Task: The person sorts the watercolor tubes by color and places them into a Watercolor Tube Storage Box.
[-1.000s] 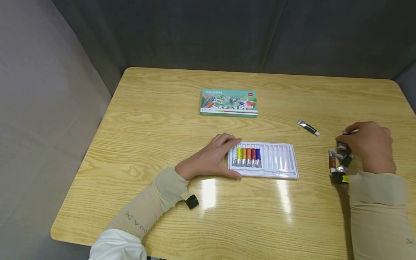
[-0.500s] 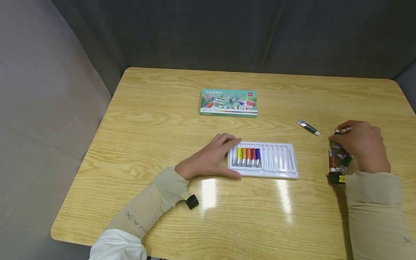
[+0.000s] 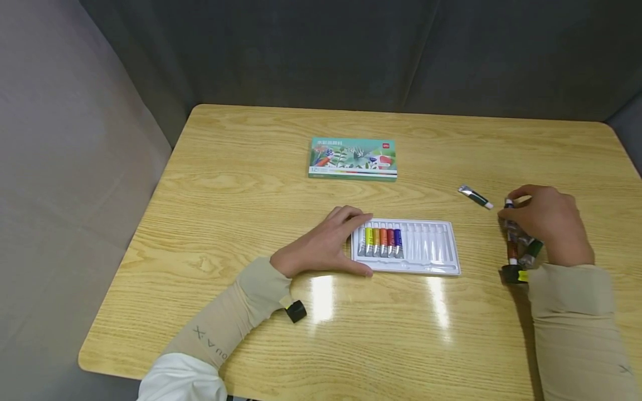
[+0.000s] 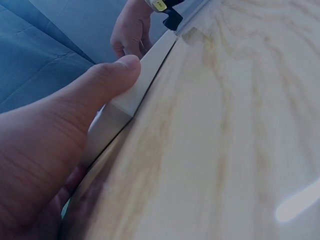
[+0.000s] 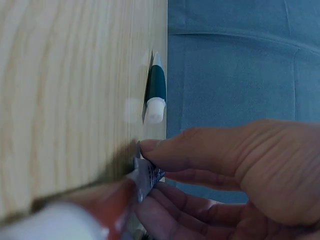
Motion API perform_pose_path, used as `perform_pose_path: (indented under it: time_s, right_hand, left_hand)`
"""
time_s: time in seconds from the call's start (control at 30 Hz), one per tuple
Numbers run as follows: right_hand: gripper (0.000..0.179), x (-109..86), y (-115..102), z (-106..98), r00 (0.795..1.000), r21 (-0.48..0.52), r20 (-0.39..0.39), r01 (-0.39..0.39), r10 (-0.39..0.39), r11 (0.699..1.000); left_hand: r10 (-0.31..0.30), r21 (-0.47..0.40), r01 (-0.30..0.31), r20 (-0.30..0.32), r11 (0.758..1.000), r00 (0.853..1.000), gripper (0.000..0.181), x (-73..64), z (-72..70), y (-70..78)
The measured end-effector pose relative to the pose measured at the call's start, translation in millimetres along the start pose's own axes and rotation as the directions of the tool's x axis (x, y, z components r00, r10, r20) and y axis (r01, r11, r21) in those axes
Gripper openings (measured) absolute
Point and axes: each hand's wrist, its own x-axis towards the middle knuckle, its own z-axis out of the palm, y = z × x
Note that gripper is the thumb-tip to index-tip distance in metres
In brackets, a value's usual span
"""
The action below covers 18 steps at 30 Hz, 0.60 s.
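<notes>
In the head view, my left hand grips the left end of a white plastic paint tray, thumb at the front edge and index finger at the back corner. Several paint tubes, yellow through orange and red to blue, fill the tray's left slots. My right hand pinches a paint tube by thumb and fingers; its white cap and a bluish band show, the rest is mostly hidden. Just below the fingers lie a red-brown tube and a dark green tube. In the right wrist view, silver foil shows between the fingertips.
A separate green paint tube lies on the wooden table left of the right hand. Behind the tray sits a green illustrated paint box. Dark curtain hangs beyond the back edge.
My right hand has slid left, and the pinched tube has moved left with it toward the red-brown tube. The left hand and the tray have stayed put.
</notes>
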Motion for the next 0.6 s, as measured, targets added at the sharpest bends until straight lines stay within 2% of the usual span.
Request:
perform_pose_path:
  time_s: [0.27,0.6]
  right_hand:
    - [0.052,-3.1,-7.1,-3.4,1.000,0.021,0.016,0.005,-0.006,1.000]
    - [0.052,-6.8,-19.0,-5.1,0.998,0.020,0.014,0.053,-0.053,0.998]
  left_hand:
    - [0.001,-0.001,-0.001,0.004,1.000,1.000,0.113,0.0,-0.4,-0.1]
    - [-0.008,-0.001,0.008,0.007,1.000,1.000,0.113,-0.2,-1.6,1.0]
